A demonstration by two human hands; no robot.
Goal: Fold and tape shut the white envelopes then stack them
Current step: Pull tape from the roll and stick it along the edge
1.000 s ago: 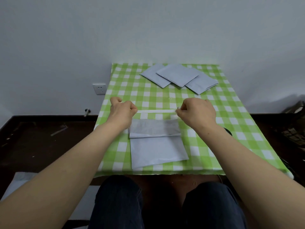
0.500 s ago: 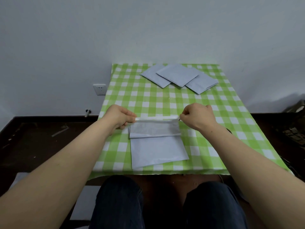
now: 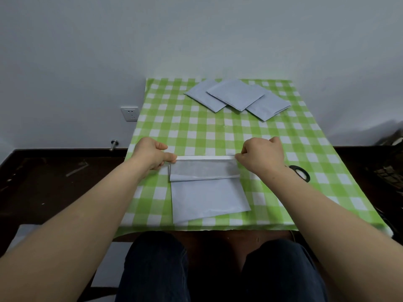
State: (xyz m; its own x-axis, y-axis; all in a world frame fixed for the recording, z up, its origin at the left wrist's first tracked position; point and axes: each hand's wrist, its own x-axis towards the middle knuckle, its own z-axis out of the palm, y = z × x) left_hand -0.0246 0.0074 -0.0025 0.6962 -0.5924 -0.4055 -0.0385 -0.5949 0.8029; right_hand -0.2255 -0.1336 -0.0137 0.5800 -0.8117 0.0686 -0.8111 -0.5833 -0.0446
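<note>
A white envelope [image 3: 209,198] lies near the front edge of the green checked table [image 3: 218,131], its top flap folded down toward me. A strip of white tape [image 3: 206,158] is stretched level just over the fold line. My left hand [image 3: 152,155] pinches the strip's left end and my right hand [image 3: 260,156] pinches its right end. Three white envelopes [image 3: 236,97] lie overlapping at the far side of the table.
A black tape roll [image 3: 301,173] lies on the table just behind my right wrist, partly hidden. The wall with a socket [image 3: 129,113] rises behind the table. Dark floor lies on both sides, and my knees are under the front edge.
Both hands have come down and toward me with the stretched tape, from above the bare cloth to the envelope's folded top edge.
</note>
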